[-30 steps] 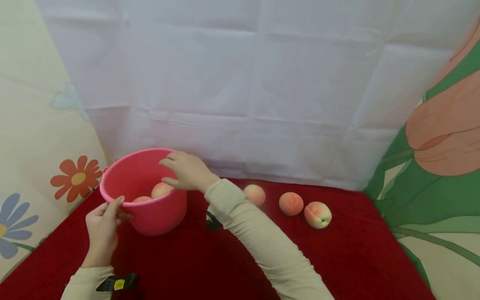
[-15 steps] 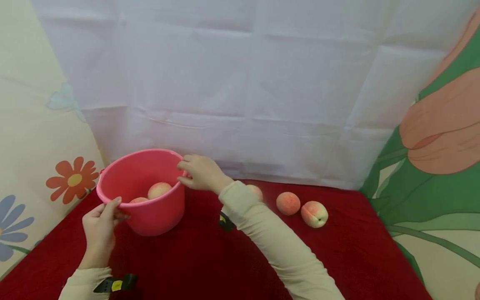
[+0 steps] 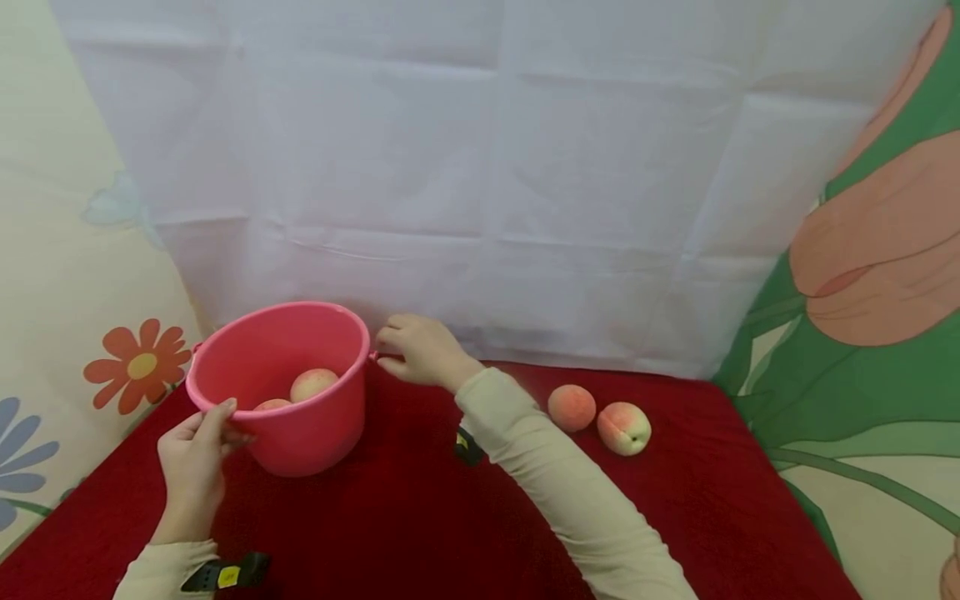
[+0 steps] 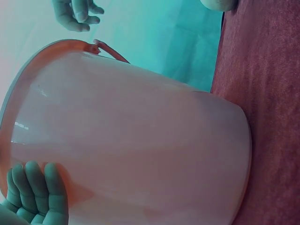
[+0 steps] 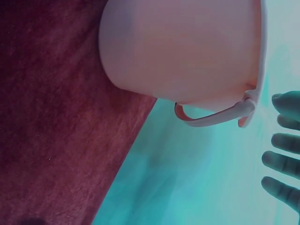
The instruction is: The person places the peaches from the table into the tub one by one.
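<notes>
A pink bucket [image 3: 300, 433] stands on the red cloth [image 3: 420, 517] at the left. Inside it lie two peaches, one higher [image 3: 313, 383] and one by the near wall [image 3: 272, 405]. My left hand [image 3: 193, 442] grips the bucket's near rim, thumb on the edge and fingers [image 4: 35, 194] against the outer wall [image 4: 140, 154]. Just right of the rim hovers my right hand [image 3: 420, 350], holding nothing. Its fingers [image 5: 283, 150] are loosely spread, apart from the lowered bucket handle [image 5: 211, 117]. Two more peaches [image 3: 572, 407] [image 3: 624, 428] lie on the cloth to the right.
A white sheet [image 3: 487, 208] hangs close behind the bucket and peaches. Flower-print fabric stands at the left [image 3: 75, 250] and the right [image 3: 862, 292]. Black wrist straps show on both sleeves [image 3: 225, 573] [image 3: 468, 446].
My right hand has drawn back from over the bucket's mouth to just right of its rim. A third peach on the cloth is now hidden behind my right sleeve. The left hand stayed.
</notes>
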A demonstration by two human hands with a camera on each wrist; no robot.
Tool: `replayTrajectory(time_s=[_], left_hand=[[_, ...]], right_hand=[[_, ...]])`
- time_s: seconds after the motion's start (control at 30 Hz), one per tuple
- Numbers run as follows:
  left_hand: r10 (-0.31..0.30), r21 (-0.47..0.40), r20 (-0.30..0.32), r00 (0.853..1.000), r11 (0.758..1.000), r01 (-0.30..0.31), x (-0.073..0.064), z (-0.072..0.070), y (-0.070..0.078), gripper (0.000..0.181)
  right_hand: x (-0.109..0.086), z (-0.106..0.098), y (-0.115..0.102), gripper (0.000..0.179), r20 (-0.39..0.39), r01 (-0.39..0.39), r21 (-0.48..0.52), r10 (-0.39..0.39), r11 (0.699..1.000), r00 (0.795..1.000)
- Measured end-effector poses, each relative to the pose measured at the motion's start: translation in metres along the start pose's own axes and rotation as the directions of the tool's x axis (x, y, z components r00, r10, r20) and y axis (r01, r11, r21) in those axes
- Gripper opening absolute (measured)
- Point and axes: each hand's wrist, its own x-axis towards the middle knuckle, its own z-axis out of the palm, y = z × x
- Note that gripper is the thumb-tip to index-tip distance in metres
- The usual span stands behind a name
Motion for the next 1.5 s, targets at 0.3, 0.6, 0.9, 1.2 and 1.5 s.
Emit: replayTrajectory(time_s=[0.3,0.6,0.9,1.2,1.5], left_hand=[[0.014,-0.012,0.017,1.000,1.000,-0.014,0.000,-0.001,0.001,0.023],[-0.001,0.015,-0.012,1.000,1.000,0.001,-0.001,0.001,0.000,0.022],[0.004,0.033,-0.002,1.000,0.999,-0.004,-0.002,-0.001,0.002,0.021],[0.001,0.026,-0.006,1.000,1.000,0.000,-0.003,-0.001,0.003,0.020],[-0.001,0.020,-0.010,1.000,1.000,0.001,-0.003,-0.003,0.003,0.020]], right_hand=[[-0.008,0.005,0.007,0.028,0.085,-0.093,-0.002,0.093,0.996,0.992],[-0.022,0.012,0.024,0.047,0.230,-0.231,0.008,0.224,0.973,0.947],[-0.035,0.020,0.034,0.046,0.249,-0.273,0.006,0.263,0.962,0.932],[-0.052,0.041,0.046,0.052,0.243,-0.301,-0.005,0.293,0.954,0.925],[-0.067,0.049,0.054,0.063,0.246,-0.356,-0.016,0.349,0.934,0.904]])
